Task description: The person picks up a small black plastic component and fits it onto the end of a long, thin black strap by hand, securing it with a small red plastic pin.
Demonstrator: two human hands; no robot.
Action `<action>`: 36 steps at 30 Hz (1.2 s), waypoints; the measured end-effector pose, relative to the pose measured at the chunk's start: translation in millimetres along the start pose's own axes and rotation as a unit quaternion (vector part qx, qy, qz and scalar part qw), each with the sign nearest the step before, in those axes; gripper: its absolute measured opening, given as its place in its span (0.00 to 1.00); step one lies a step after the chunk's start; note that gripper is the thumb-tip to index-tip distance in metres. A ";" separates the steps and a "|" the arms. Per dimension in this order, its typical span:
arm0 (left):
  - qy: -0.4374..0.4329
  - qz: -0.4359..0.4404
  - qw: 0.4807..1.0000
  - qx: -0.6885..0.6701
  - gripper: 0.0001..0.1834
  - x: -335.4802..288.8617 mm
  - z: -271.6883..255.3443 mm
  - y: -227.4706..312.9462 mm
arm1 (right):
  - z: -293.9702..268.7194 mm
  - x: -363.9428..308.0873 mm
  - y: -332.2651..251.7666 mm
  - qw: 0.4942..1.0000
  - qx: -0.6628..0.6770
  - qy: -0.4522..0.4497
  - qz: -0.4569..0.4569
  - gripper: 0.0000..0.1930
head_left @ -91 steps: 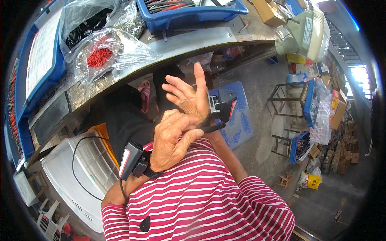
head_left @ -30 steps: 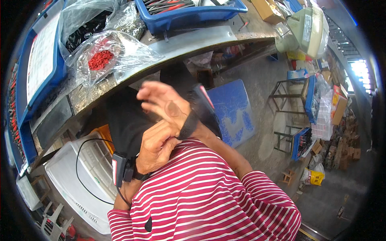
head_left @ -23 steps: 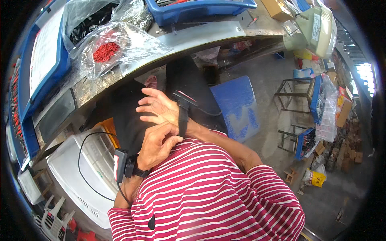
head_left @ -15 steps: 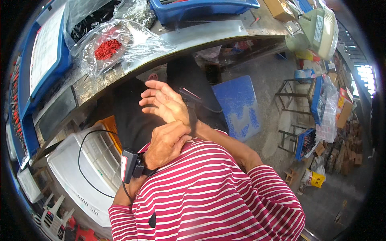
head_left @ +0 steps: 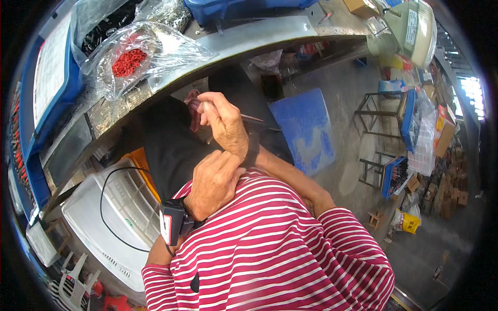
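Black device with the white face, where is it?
In the head view, low and left of centre: the black device is strapped on at the wrist of the left hand, to the right of the white plastic crate.

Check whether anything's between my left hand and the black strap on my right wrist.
Nothing visible is: your left hand is at your right wrist, close beside the black strap. Whether it touches the strap isn't clear.
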State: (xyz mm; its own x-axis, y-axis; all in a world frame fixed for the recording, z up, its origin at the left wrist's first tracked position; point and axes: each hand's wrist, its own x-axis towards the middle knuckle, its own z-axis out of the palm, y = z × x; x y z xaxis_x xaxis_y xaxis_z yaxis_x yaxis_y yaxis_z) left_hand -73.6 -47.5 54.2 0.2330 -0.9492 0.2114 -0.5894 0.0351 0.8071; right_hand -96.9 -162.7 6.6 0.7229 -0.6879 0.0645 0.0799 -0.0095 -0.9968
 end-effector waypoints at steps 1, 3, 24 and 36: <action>-0.013 0.002 1.000 0.013 0.09 1.2 1.7 -0.7 | -4.0 1.8 2.8 0.994 -0.087 -0.009 -0.070 0.07; -0.007 0.023 1.000 0.019 0.09 2.9 8.7 -3.8 | -12.1 0.3 0.0 0.976 -0.178 -0.034 -0.117 0.07; 0.044 -0.006 0.998 0.044 0.18 45.4 27.0 -20.8 | -25.8 -8.1 54.1 0.890 -0.379 -0.083 -0.241 0.06; 0.034 0.016 0.980 0.194 0.27 53.4 39.2 -24.8 | -29.8 -19.6 46.7 0.900 -0.369 -0.116 -0.202 0.07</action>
State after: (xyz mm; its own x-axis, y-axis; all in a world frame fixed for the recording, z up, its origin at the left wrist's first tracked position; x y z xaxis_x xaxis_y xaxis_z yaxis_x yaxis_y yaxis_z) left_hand -76.9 -111.3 23.9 0.2521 -0.9264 0.2797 -0.8446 -0.0695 0.5309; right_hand -127.7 -171.2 -42.7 0.8680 -0.3504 0.3519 -0.0467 -0.7631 -0.6446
